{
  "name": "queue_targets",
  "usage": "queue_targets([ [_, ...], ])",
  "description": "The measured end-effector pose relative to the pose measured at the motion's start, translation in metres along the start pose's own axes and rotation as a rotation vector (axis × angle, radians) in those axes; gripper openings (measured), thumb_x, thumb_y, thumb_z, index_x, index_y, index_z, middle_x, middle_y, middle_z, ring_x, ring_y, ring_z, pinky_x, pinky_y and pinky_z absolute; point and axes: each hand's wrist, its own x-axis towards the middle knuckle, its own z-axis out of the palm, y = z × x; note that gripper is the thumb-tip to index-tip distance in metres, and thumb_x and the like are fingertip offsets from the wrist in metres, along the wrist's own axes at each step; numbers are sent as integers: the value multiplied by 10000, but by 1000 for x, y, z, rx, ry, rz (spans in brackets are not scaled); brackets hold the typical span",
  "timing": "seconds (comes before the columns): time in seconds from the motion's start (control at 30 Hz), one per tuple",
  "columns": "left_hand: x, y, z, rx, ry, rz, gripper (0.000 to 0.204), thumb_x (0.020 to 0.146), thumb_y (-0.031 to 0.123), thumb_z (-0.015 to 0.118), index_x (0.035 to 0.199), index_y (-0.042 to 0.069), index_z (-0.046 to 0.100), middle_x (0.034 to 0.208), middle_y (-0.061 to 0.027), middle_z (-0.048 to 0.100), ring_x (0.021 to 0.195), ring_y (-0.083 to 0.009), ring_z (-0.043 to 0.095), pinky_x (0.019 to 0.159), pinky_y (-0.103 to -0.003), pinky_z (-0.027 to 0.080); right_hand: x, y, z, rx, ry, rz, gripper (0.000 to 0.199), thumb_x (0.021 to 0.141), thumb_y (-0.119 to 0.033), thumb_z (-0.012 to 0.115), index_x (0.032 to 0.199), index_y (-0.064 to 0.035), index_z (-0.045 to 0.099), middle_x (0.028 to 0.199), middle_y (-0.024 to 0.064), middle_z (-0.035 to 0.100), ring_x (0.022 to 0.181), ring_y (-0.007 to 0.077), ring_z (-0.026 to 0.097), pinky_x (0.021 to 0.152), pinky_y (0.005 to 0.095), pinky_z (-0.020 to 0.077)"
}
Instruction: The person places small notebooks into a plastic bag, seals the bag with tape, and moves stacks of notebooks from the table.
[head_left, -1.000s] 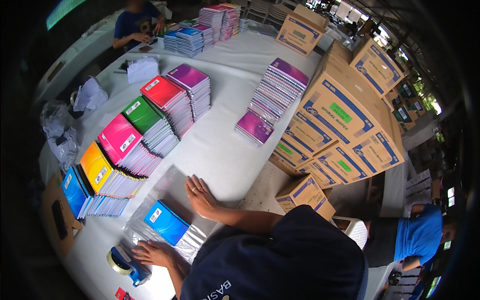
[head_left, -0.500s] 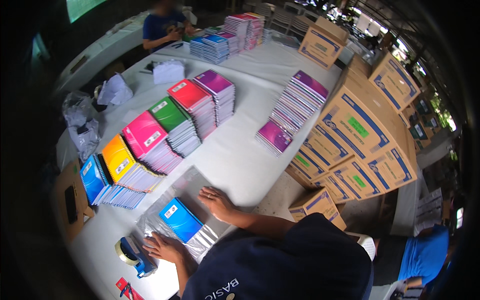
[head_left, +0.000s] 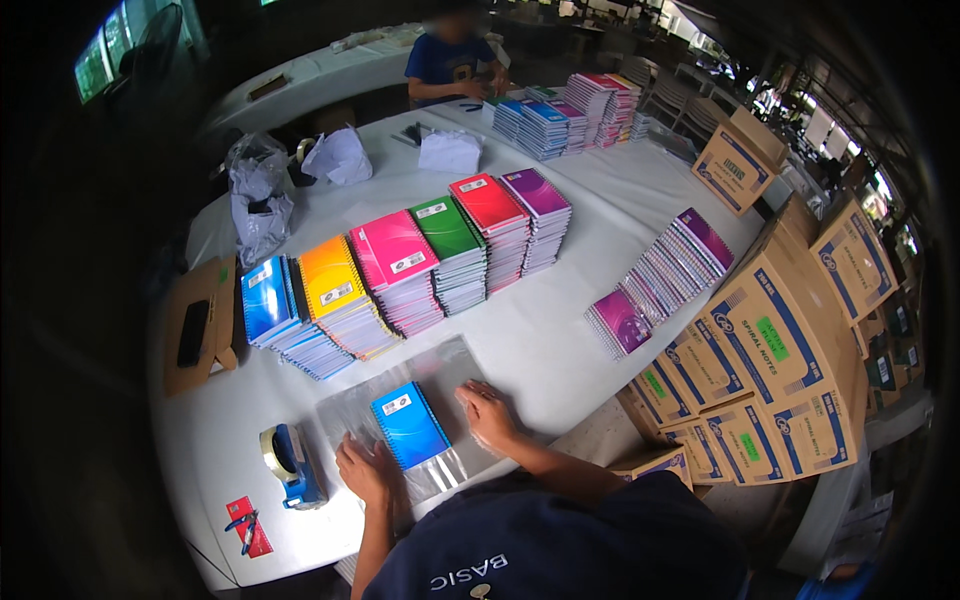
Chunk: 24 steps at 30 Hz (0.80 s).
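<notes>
A blue spiral notebook (head_left: 412, 428) lies cover up on clear plastic sheeting (head_left: 345, 400), which is spread flat at the near edge of the table. My left hand (head_left: 364, 470) rests on the plastic at the notebook's left, fingers loosely apart. On the other side, my right hand (head_left: 487, 415) lies on the plastic's right part with its fingers slightly bent. Neither hand touches the notebook. A blue tape dispenser (head_left: 300, 478) with a roll of tape stands left of my left hand. Beyond the plastic, stacks of spiral notebooks (head_left: 395, 245) in several colours form a row.
Purple notebooks (head_left: 672, 270) lie in a slanted row at the right. Cardboard boxes (head_left: 775, 340) are piled beyond the table's right edge. A phone (head_left: 194, 333) lies on cardboard at the left. Small blue-handled snips (head_left: 245, 525) lie on a red card. Across the table stands another person (head_left: 445, 65).
The view has swung, so the scene sits further right. The notebook now lies squarer between my hands, and the plastic looks flatter. My right hand's fingers are more bent than before.
</notes>
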Motion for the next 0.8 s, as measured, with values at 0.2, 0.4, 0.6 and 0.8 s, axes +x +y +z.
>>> queue_targets([
  [0.2, -12, -43, -32, -249, -376, -294, 356, 837, 279, 655, 1011, -3, 526, 886, -127, 617, 745, -289, 626, 649, -381, 503, -54, -12, -24, 765, -202, 886, 227, 888, -49, 526, 1105, -26, 585, 920, 83, 662, 782, 165, 631, 675, 298, 501],
  [0.4, -11, -13, -78, -774, -949, -658, 264, 871, 286, 641, 844, 26, 612, 716, -47, 633, 554, -103, 569, 483, -233, 414, -49, -63, -54, 966, -1066, 916, 343, 946, -305, 514, 1189, -69, 567, 962, 55, 642, 859, 111, 590, 711, 231, 462],
  [0.6, 3, -15, -98, -1006, -897, -880, 223, 881, 288, 586, 758, 101, 587, 747, -36, 648, 660, -127, 597, 636, -289, 449, -48, -113, -1, 1330, -1217, 1134, 655, 927, -536, 410, 1295, 5, 449, 1189, 131, 588, 1003, 170, 587, 805, 290, 473],
  [0.8, 4, -23, -90, -1175, -1024, -949, 203, 861, 300, 604, 799, 108, 580, 807, -39, 638, 721, -146, 609, 698, -283, 437, -79, -122, 40, 1973, -548, 1764, 598, 938, -490, 430, 1211, 37, 501, 1159, 194, 592, 1065, 276, 589, 864, 368, 510],
])
